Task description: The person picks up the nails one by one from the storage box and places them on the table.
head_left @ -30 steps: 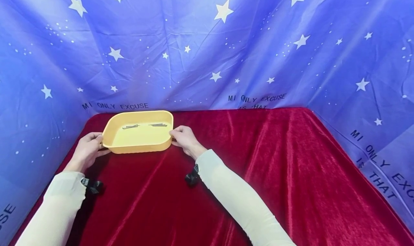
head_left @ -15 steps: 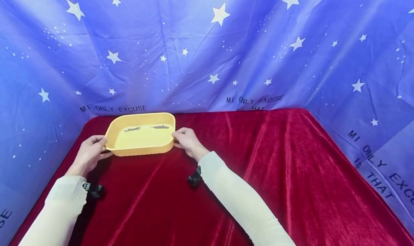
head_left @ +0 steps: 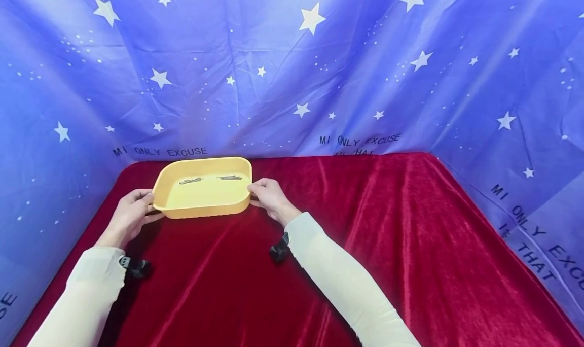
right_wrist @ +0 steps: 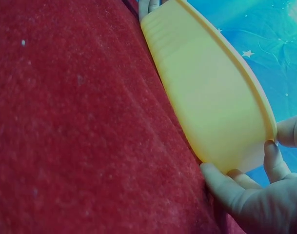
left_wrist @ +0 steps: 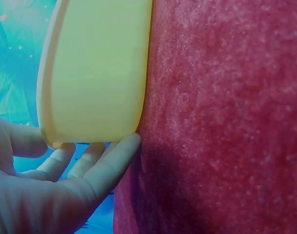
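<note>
A yellow rectangular tray (head_left: 205, 212) with rounded corners is at the far left of the table in the head view. Two small bunches of thin dark nail-like pieces lie on its floor, a left bunch (head_left: 190, 180) and a right bunch (head_left: 230, 177). My left hand (head_left: 130, 215) grips the tray's left end, thumb at the rim and fingers along the outer wall. At the opposite end my right hand (head_left: 272, 197) pinches the rim between thumb and index finger, its other fingers against the wall. In both wrist views the tray's underside edge is close to the cloth.
Dark red velvet cloth (head_left: 365, 235) covers the table and shows several creases. Behind it and along both sides hangs a blue curtain (head_left: 274, 42) with white stars and printed lettering. The tray stands near the table's back edge.
Both hands have shifted the tray a little to the right, with the nail-like pieces still inside. The grip at each end looks the same. The head view has tilted slightly.
</note>
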The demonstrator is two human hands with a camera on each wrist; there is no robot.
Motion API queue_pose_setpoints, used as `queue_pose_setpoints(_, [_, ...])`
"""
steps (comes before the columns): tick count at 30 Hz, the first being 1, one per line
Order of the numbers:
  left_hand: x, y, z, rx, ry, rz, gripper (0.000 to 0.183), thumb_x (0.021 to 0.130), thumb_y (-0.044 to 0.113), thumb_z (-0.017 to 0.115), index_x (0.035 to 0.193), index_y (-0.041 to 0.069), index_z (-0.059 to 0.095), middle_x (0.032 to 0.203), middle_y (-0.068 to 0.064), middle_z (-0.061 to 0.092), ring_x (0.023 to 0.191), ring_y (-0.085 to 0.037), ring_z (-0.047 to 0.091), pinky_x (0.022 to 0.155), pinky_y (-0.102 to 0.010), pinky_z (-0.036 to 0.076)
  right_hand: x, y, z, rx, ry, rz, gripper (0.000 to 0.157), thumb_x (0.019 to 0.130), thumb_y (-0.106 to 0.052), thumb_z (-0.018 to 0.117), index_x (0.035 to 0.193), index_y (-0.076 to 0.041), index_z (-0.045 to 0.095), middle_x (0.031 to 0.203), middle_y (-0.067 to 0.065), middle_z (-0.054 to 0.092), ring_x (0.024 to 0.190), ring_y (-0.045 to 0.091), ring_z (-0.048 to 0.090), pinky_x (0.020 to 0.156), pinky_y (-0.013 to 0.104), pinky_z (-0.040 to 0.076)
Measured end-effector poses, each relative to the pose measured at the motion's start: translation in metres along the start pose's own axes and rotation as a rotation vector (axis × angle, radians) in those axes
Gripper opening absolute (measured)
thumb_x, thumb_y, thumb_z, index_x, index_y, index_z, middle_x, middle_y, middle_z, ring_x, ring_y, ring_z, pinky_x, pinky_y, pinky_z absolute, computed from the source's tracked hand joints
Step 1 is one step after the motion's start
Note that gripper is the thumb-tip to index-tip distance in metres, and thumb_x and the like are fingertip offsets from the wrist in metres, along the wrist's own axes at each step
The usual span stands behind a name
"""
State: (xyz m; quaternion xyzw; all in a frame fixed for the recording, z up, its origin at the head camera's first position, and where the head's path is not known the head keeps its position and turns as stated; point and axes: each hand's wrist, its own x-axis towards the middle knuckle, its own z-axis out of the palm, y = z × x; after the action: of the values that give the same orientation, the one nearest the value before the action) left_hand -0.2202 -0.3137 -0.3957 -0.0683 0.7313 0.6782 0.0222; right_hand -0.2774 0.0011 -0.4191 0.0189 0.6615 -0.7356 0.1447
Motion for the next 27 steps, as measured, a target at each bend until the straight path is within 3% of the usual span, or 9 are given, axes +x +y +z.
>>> queue_pose_setpoints(19, [0.002,0.0,0.011,-0.012,-0.016,-0.01,0.022,0.1,0.012,0.041,0.117,-0.003,0.04,0.099,-0.002,0.053,0.079,-0.005,0.063,0.074,-0.033,0.058,-0.003,-0.002,-0.014,-0.006,-0.02,0.001,0.005,0.089,-0.005,0.058,0.087,-0.001,0.056,0.091,0.008,0.056,0.09,0.021,0.057,0.082,0.038,0.057])
queue_pose_setpoints(27, [0.001,-0.003,0.016,-0.054,-0.021,-0.004,0.021,0.1,0.011,0.042,0.117,-0.002,0.04,0.097,0.0,0.054,0.079,-0.006,0.064,0.073,-0.033,0.059,-0.004,-0.003,-0.02,-0.015,-0.011,-0.001,0.004,0.088,-0.005,0.058,0.085,-0.002,0.057,0.089,0.007,0.055,0.086,0.018,0.056,0.081,0.038,0.057])
